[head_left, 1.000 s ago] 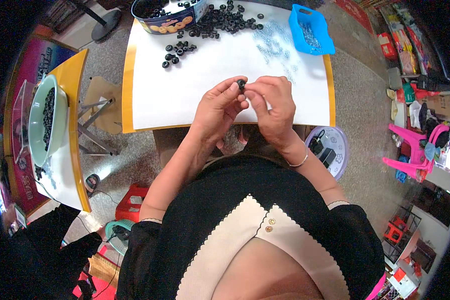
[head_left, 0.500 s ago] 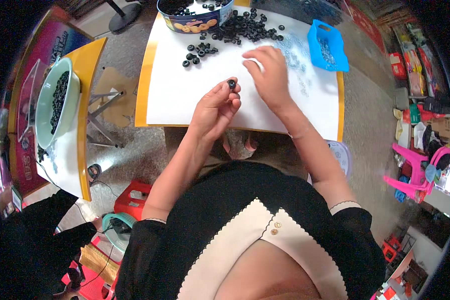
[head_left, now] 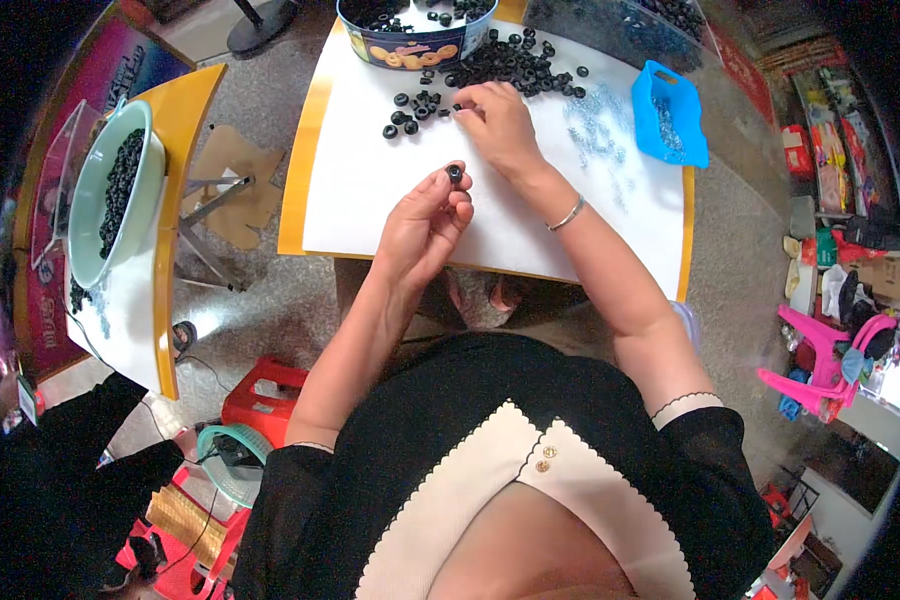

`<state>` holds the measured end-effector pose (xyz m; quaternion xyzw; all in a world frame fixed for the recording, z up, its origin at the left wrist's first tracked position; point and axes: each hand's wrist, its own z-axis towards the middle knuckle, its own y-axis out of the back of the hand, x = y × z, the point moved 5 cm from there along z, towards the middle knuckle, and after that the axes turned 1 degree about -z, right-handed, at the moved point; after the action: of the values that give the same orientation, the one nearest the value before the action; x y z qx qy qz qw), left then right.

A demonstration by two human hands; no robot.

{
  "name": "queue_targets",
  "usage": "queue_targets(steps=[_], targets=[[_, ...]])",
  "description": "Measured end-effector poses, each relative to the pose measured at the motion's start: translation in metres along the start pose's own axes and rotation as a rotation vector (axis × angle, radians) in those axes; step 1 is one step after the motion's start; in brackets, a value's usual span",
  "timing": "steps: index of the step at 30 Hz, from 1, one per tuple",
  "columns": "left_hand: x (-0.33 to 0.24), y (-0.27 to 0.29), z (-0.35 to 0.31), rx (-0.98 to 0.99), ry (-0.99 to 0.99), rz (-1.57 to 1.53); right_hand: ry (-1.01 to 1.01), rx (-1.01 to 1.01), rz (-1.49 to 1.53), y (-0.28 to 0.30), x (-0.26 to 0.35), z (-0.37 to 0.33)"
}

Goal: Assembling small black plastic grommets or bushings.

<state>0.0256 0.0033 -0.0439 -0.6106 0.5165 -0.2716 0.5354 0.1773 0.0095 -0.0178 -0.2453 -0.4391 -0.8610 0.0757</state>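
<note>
My left hand [head_left: 420, 222] is raised over the near part of the white-topped table [head_left: 355, 200]. Its thumb and fingertips pinch a small round black part [head_left: 455, 174] with a hole facing up. Farther off, my right hand [head_left: 502, 128] reaches to the near edge of a heap of similar black parts [head_left: 515, 65]. Its thumb and forefinger close on a small dark piece at the tips, mostly covered by the fingers. Just left of those fingertips lies a small group of loose black parts [head_left: 411, 127].
A blue round tin [head_left: 410, 50] holding black parts stands at the far edge. To the right are scattered small clear pieces [head_left: 595, 120] and a blue scoop-like tray [head_left: 670, 140]. A pale green basin [head_left: 88, 225] sits on the left table, beside another person's dark-clothed limbs [head_left: 100, 430].
My right hand has moved left and away from me to the black parts, its fingers closing there. My left hand still holds its black part. The view has shifted slightly.
</note>
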Motion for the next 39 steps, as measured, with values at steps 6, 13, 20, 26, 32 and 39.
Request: queue_targets(steps=[6, 13, 20, 26, 32, 39], targets=[[-0.003, -0.008, 0.003, -0.034, -0.043, 0.114, -0.566, 0.068, 1.003, 0.038, 0.012, -0.032], [0.011, -0.047, -0.001, 0.062, -0.033, 0.240, -0.606, -0.033, 1.287, 0.084, 0.039, -0.075], [0.028, -0.066, -0.011, 0.045, -0.063, 0.465, -0.520, -0.113, 1.073, 0.114, 0.054, -0.087], [0.033, -0.067, -0.013, 0.061, -0.082, 0.541, -0.341, -0.168, 0.696, 0.127, 0.058, -0.089], [0.032, -0.071, -0.016, 0.052, -0.250, 0.705, -0.128, -0.223, 0.365, 0.134, 0.071, -0.090], [0.029, -0.067, -0.017, 0.049, -0.351, 0.850, -0.088, -0.206, 0.266, 0.137, 0.081, -0.089]])
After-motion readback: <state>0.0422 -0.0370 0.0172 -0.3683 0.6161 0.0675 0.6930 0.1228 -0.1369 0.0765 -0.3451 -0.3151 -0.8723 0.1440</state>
